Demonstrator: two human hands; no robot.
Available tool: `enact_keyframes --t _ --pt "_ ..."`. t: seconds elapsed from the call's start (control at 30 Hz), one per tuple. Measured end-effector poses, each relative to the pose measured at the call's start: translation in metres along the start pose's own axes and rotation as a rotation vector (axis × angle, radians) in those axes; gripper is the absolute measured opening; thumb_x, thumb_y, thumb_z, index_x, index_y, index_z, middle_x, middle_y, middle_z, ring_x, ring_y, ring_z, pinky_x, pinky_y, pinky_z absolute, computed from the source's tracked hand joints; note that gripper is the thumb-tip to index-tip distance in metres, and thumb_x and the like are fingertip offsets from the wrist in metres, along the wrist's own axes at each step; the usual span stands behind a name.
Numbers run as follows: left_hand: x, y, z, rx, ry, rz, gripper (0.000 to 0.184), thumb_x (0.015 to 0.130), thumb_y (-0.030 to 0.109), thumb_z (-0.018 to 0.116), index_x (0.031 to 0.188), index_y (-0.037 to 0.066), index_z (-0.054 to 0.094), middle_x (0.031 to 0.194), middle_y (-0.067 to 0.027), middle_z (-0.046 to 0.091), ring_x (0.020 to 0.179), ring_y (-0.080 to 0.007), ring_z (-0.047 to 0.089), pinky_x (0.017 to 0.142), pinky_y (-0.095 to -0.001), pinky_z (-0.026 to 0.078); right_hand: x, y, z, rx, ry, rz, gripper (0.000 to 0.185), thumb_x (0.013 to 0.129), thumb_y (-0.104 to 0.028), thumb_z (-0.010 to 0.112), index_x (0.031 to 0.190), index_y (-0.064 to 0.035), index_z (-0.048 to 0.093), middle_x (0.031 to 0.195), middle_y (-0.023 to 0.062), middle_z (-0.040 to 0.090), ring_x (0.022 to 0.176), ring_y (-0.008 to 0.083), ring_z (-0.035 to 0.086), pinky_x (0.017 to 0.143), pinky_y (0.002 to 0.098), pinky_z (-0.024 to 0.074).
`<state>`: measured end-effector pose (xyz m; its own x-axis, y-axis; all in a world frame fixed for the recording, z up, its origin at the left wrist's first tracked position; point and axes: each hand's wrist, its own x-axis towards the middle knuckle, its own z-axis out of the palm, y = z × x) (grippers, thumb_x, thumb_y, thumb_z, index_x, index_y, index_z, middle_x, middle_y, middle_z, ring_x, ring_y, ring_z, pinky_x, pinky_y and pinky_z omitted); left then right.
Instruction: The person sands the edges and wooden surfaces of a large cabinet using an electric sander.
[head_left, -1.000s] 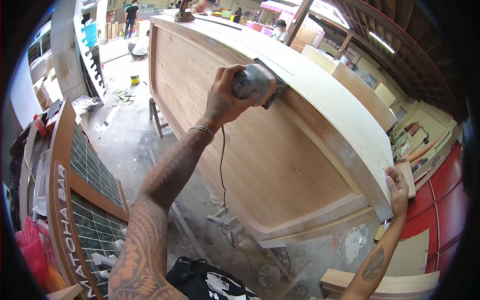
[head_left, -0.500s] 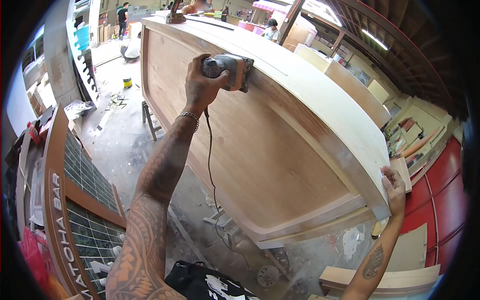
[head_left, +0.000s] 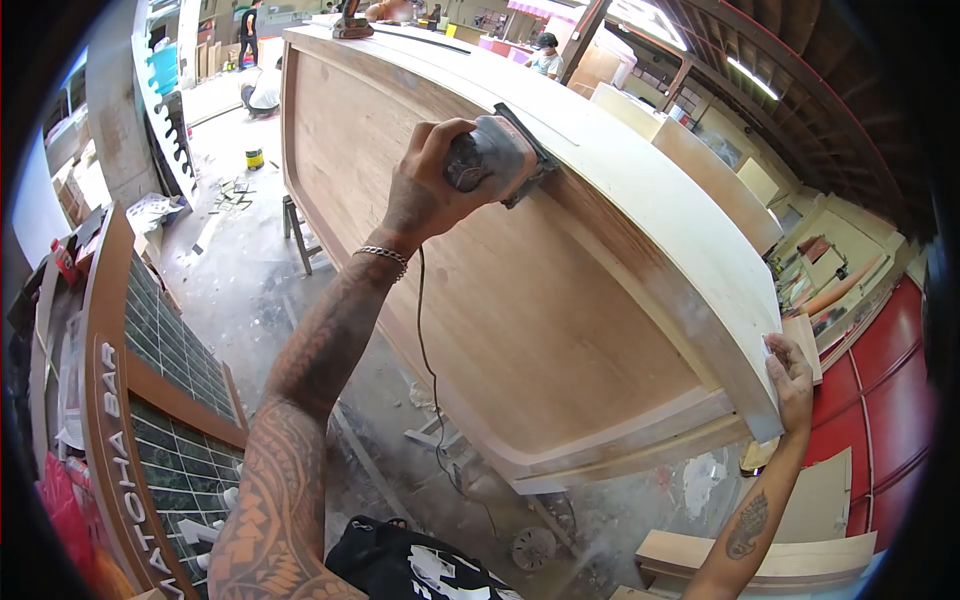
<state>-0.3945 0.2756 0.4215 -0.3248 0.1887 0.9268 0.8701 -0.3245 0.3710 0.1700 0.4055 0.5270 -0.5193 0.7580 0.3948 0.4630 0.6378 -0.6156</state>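
A powered sander (head_left: 500, 155), dark with a dusty body, is held in my left hand (head_left: 425, 190), whose fingers wrap round its grip. Its flat pad presses against the upper wooden edge band of a large curved counter (head_left: 540, 320), just below the white top (head_left: 640, 185). A thin black cord (head_left: 428, 350) hangs from the tool down past the panel. At the counter's right end, my right hand (head_left: 790, 375) grips the corner, with fingers bent over the edge. Part of the sander's grip is hidden by my left hand.
A sign board with white letters (head_left: 115, 430) leans at the left. Wooden pieces (head_left: 760, 560) lie at lower right by a red panel (head_left: 890, 400). Another power tool (head_left: 352, 22) stands on the counter's far end. Several people are in the background.
My left hand has moved the sander to the right along the upper edge, and the tool has tilted. My right hand stays at the corner.
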Motion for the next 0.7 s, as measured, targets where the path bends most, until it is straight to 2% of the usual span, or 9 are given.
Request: enact_keyframes --t 0.2,0.3,0.4,0.43,0.5,0.67,0.7 --pt "0.01 -0.036 -0.002 0.048 0.054 -0.023 0.068 0.068 0.024 0.09 0.128 0.011 0.059 0.116 -0.0163 0.06 0.101 -0.0346 0.067 0.086 -0.0431 0.057 0.0 0.004 -0.001 0.014 -0.005 0.007 0.04 0.099 -0.016 0.063 0.134 0.0033 0.058 0.13 0.0119 0.063 0.125 0.0204 0.056 0.113 0.034 0.0383" --pt "0.014 -0.046 -0.001 -0.052 0.073 -0.236 0.068 0.07 0.026 0.088 0.129 0.01 0.058 0.116 -0.0175 0.06 0.104 -0.0335 0.066 0.087 -0.0421 0.056 0.001 0.005 -0.003 0.01 -0.005 -0.033 0.04 0.099 -0.017 0.063 0.134 0.003 0.058 0.13 0.0119 0.063 0.126 0.0207 0.055 0.113 0.0346 0.0374" --pt "0.011 -0.048 0.002 -0.06 0.096 -0.297 0.067 0.071 0.027 0.087 0.129 0.01 0.058 0.117 -0.0175 0.06 0.105 -0.033 0.066 0.088 -0.0425 0.056 0.001 0.002 -0.002 0.014 -0.005 -0.048 0.041 0.099 -0.019 0.064 0.134 0.0026 0.058 0.131 0.012 0.063 0.126 0.021 0.055 0.114 0.0351 0.0365" --pt "0.01 -0.044 0.002 -0.06 0.096 -0.294 0.067 0.071 0.027 0.087 0.129 0.01 0.058 0.117 -0.0175 0.06 0.105 -0.033 0.066 0.088 -0.0425 0.056 0.0 0.003 -0.002 0.016 -0.003 -0.049 0.041 0.099 -0.019 0.064 0.134 0.0026 0.058 0.131 0.012 0.063 0.126 0.021 0.055 0.114 0.0351 0.0365" --pt "0.005 -0.032 0.001 0.027 0.075 -0.253 0.072 0.072 0.024 0.09 0.132 0.006 0.055 0.116 -0.0143 0.062 0.104 -0.0259 0.066 0.089 -0.0382 0.057 0.0 0.004 -0.003 0.04 -0.018 -0.06 0.043 0.099 -0.021 0.065 0.134 0.0027 0.057 0.132 0.0122 0.062 0.126 0.0211 0.055 0.115 0.0353 0.0359" --pt "0.002 -0.016 -0.004 0.075 -0.01 -0.132 0.073 0.07 0.026 0.091 0.131 0.006 0.057 0.119 -0.0162 0.06 0.109 -0.0305 0.064 0.092 -0.0421 0.054 0.0 0.003 -0.003 0.03 -0.034 -0.044 0.044 0.099 -0.021 0.065 0.134 0.0036 0.057 0.132 0.0125 0.062 0.127 0.0216 0.055 0.115 0.0353 0.0354" --pt "0.004 -0.019 -0.004 0.076 0.01 -0.077 0.07 0.069 0.026 0.09 0.129 0.009 0.058 0.117 -0.0165 0.06 0.105 -0.0329 0.065 0.089 -0.0436 0.056 0.0 0.002 -0.003 0.015 -0.034 -0.038 0.044 0.099 -0.021 0.064 0.134 0.0041 0.057 0.132 0.0127 0.062 0.127 0.0217 0.055 0.115 0.0354 0.0353"
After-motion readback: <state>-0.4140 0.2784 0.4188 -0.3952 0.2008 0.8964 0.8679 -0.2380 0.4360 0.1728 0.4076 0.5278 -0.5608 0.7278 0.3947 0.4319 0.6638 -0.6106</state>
